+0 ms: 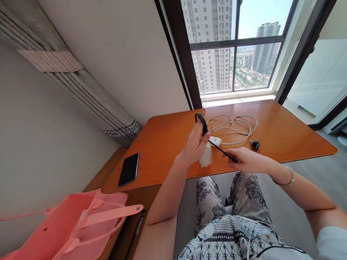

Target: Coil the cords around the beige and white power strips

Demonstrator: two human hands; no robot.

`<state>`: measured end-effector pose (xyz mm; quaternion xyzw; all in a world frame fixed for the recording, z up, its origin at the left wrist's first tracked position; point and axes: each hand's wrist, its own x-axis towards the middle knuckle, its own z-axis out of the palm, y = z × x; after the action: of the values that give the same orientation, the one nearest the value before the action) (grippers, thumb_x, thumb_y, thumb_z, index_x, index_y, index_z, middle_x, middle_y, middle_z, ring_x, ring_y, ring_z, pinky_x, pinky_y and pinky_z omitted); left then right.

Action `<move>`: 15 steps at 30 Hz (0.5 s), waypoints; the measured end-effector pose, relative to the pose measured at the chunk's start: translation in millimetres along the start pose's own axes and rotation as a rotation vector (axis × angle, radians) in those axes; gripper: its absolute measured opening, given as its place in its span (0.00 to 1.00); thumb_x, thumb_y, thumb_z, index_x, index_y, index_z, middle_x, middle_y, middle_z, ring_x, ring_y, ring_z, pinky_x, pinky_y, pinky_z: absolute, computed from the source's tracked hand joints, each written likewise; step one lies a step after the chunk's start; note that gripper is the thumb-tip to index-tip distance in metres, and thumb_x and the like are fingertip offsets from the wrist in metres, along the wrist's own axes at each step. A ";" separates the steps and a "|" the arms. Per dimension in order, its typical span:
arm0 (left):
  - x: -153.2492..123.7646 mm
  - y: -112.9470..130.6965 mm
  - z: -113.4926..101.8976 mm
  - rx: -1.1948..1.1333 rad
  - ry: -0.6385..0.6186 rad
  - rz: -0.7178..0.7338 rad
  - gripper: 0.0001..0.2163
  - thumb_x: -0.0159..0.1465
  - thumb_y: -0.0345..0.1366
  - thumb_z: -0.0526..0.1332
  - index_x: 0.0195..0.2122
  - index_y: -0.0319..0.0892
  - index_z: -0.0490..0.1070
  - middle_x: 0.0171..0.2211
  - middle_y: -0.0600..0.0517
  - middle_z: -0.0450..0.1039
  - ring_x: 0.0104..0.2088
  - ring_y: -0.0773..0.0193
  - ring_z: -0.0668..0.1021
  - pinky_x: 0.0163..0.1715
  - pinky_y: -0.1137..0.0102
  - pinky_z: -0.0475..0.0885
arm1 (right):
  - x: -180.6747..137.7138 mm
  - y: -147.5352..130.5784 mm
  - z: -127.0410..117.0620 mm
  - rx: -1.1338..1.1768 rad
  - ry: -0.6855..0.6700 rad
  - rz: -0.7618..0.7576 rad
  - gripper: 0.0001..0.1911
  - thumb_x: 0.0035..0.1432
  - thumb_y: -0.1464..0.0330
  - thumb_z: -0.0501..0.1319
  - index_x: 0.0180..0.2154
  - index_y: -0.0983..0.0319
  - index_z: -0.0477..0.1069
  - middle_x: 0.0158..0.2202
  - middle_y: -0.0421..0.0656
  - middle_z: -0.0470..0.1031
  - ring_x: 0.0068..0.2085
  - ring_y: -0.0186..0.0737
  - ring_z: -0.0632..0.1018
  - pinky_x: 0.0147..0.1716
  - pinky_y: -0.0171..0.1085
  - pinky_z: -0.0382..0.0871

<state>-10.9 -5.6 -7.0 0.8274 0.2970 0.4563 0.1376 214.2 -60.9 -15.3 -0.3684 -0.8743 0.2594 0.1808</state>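
Note:
My left hand [195,142] is closed around a coiled loop of black cable [202,122], held upright above the wooden desk [168,144]. From the loop the cable runs down to the right into my right hand [245,160], which pinches its free end near the desk's front edge. Just below my left hand a white charger block [206,157] stands on the desk. Behind it lies a small white adapter [215,140] with a white cable [238,126] in loose loops, and a small black plug [255,144] is to the right.
A black phone [129,168] lies face up at the desk's left front corner. A pink bag [76,224] sits lower left on a lower wooden surface. A large window [235,47] is behind the desk. My patterned trousers are below the desk edge.

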 end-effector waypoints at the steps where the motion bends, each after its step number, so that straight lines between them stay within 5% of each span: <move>1: 0.9 1.0 1.2 0.001 -0.011 -0.008 0.20 0.72 0.48 0.48 0.55 0.42 0.69 0.66 0.38 0.62 0.56 0.53 0.73 0.60 0.54 0.66 | -0.8 -0.3 -1.3 -0.068 0.029 -0.045 0.10 0.62 0.72 0.57 0.46 0.62 0.71 0.33 0.43 0.76 0.32 0.38 0.76 0.31 0.35 0.68; 5: 5.2 8.4 11.5 -0.122 -0.137 -0.041 0.25 0.71 0.51 0.49 0.61 0.41 0.66 0.64 0.39 0.65 0.60 0.50 0.71 0.62 0.53 0.63 | 0.8 -9.5 -12.9 -0.301 0.266 -0.272 0.13 0.69 0.69 0.51 0.48 0.63 0.73 0.37 0.46 0.75 0.34 0.36 0.76 0.33 0.34 0.68; 10: 3.6 10.8 20.8 -0.568 -0.251 -0.189 0.27 0.68 0.55 0.53 0.62 0.46 0.67 0.63 0.44 0.66 0.66 0.49 0.65 0.65 0.55 0.61 | 16.3 -16.7 -34.6 -0.377 0.532 -0.380 0.13 0.70 0.63 0.54 0.44 0.59 0.75 0.37 0.44 0.73 0.36 0.36 0.74 0.35 0.36 0.68; 15: -3.4 11.4 22.5 -1.062 -0.401 -0.366 0.25 0.64 0.56 0.59 0.59 0.50 0.70 0.55 0.46 0.73 0.62 0.47 0.71 0.60 0.53 0.69 | 31.8 -12.1 -50.4 -0.186 0.538 -0.332 0.11 0.65 0.60 0.60 0.42 0.59 0.76 0.40 0.44 0.71 0.39 0.38 0.72 0.38 0.38 0.69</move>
<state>10.7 -15.6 -15.9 0.6509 0.1340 0.3460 0.6623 212.0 -28.5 36.1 -0.2909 -0.8633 0.0386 0.4105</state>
